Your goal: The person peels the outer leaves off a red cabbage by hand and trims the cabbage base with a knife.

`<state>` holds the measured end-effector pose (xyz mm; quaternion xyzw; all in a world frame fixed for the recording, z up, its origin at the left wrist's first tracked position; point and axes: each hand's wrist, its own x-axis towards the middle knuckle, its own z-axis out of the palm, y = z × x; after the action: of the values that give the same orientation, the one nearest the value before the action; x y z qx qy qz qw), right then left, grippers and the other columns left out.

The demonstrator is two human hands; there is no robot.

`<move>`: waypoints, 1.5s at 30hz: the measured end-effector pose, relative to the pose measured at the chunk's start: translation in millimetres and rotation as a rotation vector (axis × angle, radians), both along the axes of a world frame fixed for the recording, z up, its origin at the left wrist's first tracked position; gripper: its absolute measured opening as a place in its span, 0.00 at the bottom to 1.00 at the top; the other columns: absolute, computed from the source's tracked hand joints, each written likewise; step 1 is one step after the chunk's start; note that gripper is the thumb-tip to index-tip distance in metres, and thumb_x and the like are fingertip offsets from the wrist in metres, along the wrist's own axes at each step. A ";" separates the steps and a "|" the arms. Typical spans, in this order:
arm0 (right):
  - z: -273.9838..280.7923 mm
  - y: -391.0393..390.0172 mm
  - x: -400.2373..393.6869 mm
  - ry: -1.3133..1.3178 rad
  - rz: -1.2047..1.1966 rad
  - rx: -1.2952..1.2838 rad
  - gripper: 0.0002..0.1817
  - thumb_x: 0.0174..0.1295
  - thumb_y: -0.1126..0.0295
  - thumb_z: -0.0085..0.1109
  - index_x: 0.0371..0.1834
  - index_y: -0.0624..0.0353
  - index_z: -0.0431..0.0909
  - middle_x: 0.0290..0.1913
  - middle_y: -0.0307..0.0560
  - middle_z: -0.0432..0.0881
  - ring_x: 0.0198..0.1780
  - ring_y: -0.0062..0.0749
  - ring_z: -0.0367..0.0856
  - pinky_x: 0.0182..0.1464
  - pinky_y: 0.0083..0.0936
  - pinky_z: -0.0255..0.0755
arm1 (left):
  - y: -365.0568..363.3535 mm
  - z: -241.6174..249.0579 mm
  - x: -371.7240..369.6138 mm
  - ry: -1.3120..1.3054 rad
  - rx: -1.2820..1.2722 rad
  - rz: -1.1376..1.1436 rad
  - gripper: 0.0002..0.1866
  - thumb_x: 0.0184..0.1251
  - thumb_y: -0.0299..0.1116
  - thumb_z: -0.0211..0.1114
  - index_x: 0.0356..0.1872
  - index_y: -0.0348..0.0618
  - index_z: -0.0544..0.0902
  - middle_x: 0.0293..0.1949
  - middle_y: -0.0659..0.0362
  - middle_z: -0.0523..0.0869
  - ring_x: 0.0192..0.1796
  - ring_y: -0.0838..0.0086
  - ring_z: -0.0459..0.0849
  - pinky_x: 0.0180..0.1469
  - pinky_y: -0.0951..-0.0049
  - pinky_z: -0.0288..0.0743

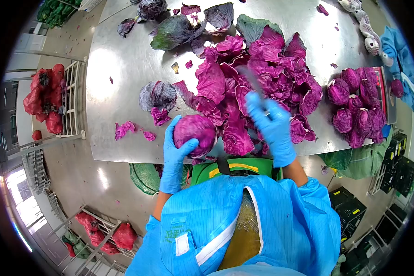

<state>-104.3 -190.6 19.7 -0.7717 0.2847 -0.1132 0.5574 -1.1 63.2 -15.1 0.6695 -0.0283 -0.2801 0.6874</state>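
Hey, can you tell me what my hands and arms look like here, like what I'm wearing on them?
Your left hand and right hand both wear light blue, close-fitting gloves that extend past the wrists. Loose, brighter blue sleeves cover your arms, stopping short of the gloves. I can't make out any markings on the gloves.

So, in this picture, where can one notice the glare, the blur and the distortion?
Head view: bright glare on the metal table, strong at its left side; head view: the knife blurred, likely by motion, the right hand slightly soft; head view: wide-lens distortion, with black curved borders.
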 end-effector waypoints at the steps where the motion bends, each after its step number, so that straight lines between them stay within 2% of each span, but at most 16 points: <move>1: 1.1 15.8 0.7 0.031 0.061 0.263 0.25 0.61 0.67 0.70 0.62 0.59 0.78 0.48 0.43 0.85 0.45 0.20 0.80 0.45 0.18 0.76 | -4.9 -6.2 -5.1 0.062 -0.090 0.111 0.46 0.50 0.39 0.80 0.69 0.38 0.66 0.63 0.50 0.74 0.63 0.64 0.76 0.68 0.60 0.69; 3: -29.4 42.3 1.7 -0.005 0.159 0.350 0.41 0.54 0.57 0.76 0.70 0.59 0.70 0.48 0.48 0.83 0.51 0.27 0.81 0.53 0.24 0.76 | -18.1 -16.0 -19.7 0.351 -0.307 0.340 0.40 0.58 0.45 0.74 0.68 0.39 0.66 0.61 0.51 0.76 0.61 0.63 0.78 0.66 0.60 0.71; 5: -30.6 62.6 7.3 0.000 0.203 0.459 0.48 0.50 0.52 0.78 0.72 0.60 0.65 0.59 0.52 0.79 0.58 0.32 0.78 0.56 0.26 0.74 | -27.4 -14.5 -26.9 0.410 -0.250 0.360 0.39 0.62 0.49 0.71 0.69 0.39 0.66 0.62 0.51 0.76 0.63 0.62 0.77 0.67 0.58 0.72; 6: -32.3 65.3 8.5 0.034 0.250 0.307 0.52 0.48 0.53 0.79 0.75 0.59 0.60 0.66 0.53 0.72 0.62 0.34 0.75 0.58 0.28 0.73 | -24.5 -13.9 -27.1 0.326 -0.097 0.268 0.39 0.61 0.48 0.72 0.68 0.39 0.65 0.62 0.51 0.76 0.63 0.63 0.77 0.66 0.59 0.72; 8: -46.2 61.7 6.7 -0.029 0.287 0.287 0.54 0.48 0.53 0.79 0.76 0.58 0.58 0.67 0.53 0.70 0.64 0.35 0.73 0.62 0.29 0.71 | -10.7 -12.2 -20.3 0.145 0.199 0.082 0.40 0.60 0.46 0.75 0.67 0.39 0.65 0.61 0.52 0.76 0.61 0.64 0.78 0.66 0.62 0.72; 9: -46.5 59.2 9.7 -0.063 0.310 0.278 0.54 0.48 0.52 0.78 0.76 0.57 0.58 0.67 0.53 0.70 0.65 0.36 0.72 0.63 0.30 0.70 | -7.2 -5.9 -17.0 0.146 0.260 0.062 0.47 0.56 0.42 0.78 0.71 0.37 0.61 0.62 0.50 0.75 0.63 0.64 0.77 0.65 0.64 0.72; 11: -42.3 57.0 14.2 -0.091 0.438 0.249 0.55 0.48 0.54 0.78 0.77 0.57 0.55 0.71 0.54 0.66 0.70 0.41 0.67 0.71 0.33 0.62 | -10.0 2.8 -5.8 -0.476 0.178 -0.004 0.53 0.50 0.39 0.82 0.74 0.37 0.57 0.63 0.49 0.75 0.64 0.64 0.76 0.65 0.65 0.72; 14: -40.7 55.8 22.3 -0.187 0.539 0.191 0.55 0.49 0.56 0.77 0.78 0.56 0.53 0.74 0.54 0.63 0.73 0.44 0.63 0.73 0.34 0.58 | -13.0 16.6 15.5 -0.030 0.054 -0.186 0.51 0.47 0.33 0.83 0.74 0.37 0.62 0.65 0.49 0.74 0.65 0.66 0.76 0.66 0.65 0.71; 15: -41.8 57.2 28.3 -0.263 0.485 0.098 0.55 0.48 0.52 0.76 0.78 0.56 0.54 0.72 0.54 0.65 0.70 0.43 0.68 0.70 0.33 0.64 | -11.1 14.1 20.0 0.067 0.094 -0.159 0.48 0.49 0.30 0.81 0.73 0.37 0.64 0.64 0.51 0.76 0.64 0.67 0.77 0.65 0.65 0.73; 17: -29.2 53.9 17.8 -0.010 0.367 0.193 0.53 0.48 0.50 0.77 0.75 0.59 0.59 0.67 0.53 0.70 0.62 0.42 0.76 0.61 0.32 0.73 | -13.1 13.4 21.6 0.116 0.108 -0.063 0.44 0.53 0.32 0.80 0.71 0.37 0.66 0.62 0.51 0.77 0.61 0.68 0.78 0.64 0.65 0.74; 20: -31.8 57.6 11.8 -0.243 0.328 -0.191 0.46 0.47 0.52 0.78 0.69 0.61 0.68 0.60 0.51 0.75 0.55 0.39 0.80 0.54 0.32 0.77 | -11.7 -5.8 8.9 0.136 0.108 0.203 0.38 0.57 0.34 0.77 0.68 0.38 0.69 0.60 0.52 0.78 0.58 0.69 0.80 0.62 0.66 0.75; 24: -35.3 71.7 16.7 -0.096 0.337 -0.093 0.40 0.48 0.47 0.76 0.60 0.61 0.74 0.52 0.52 0.77 0.49 0.39 0.82 0.50 0.31 0.77 | -18.3 -5.4 -9.5 0.192 0.019 0.349 0.34 0.59 0.37 0.76 0.64 0.37 0.70 0.58 0.52 0.78 0.57 0.68 0.79 0.61 0.66 0.76; 28: -26.0 58.6 27.2 0.060 0.442 0.004 0.33 0.53 0.51 0.74 0.57 0.59 0.76 0.42 0.48 0.78 0.41 0.37 0.81 0.43 0.30 0.77 | -23.2 -0.7 -13.7 0.164 0.047 0.369 0.35 0.57 0.35 0.77 0.62 0.35 0.68 0.57 0.50 0.77 0.56 0.67 0.80 0.61 0.65 0.76; 38: -44.6 58.6 18.8 -0.163 0.384 -0.216 0.28 0.55 0.55 0.69 0.55 0.60 0.77 0.44 0.51 0.82 0.40 0.43 0.85 0.41 0.36 0.81 | -26.8 -13.0 -22.2 0.136 0.105 0.418 0.42 0.47 0.35 0.83 0.60 0.35 0.66 0.57 0.50 0.73 0.59 0.66 0.76 0.65 0.64 0.72; 41: -32.4 62.6 19.0 -0.195 0.308 -0.292 0.25 0.55 0.63 0.67 0.57 0.59 0.78 0.38 0.51 0.80 0.36 0.41 0.84 0.37 0.31 0.79 | -27.9 -13.2 -25.3 0.116 0.113 0.430 0.42 0.46 0.35 0.83 0.61 0.36 0.66 0.58 0.51 0.72 0.59 0.65 0.75 0.65 0.63 0.71; 45: -39.9 50.1 22.8 -0.247 0.340 -0.637 0.17 0.54 0.67 0.64 0.48 0.57 0.80 0.30 0.47 0.77 0.28 0.38 0.81 0.27 0.31 0.76 | -28.7 -13.5 -26.8 0.067 0.126 0.403 0.43 0.46 0.37 0.82 0.62 0.37 0.66 0.58 0.51 0.73 0.59 0.64 0.75 0.65 0.62 0.71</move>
<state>-81.5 -140.4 -20.1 -0.9230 0.0336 -0.1940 0.3305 -27.9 34.5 -28.6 0.6933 0.1467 -0.1604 0.6871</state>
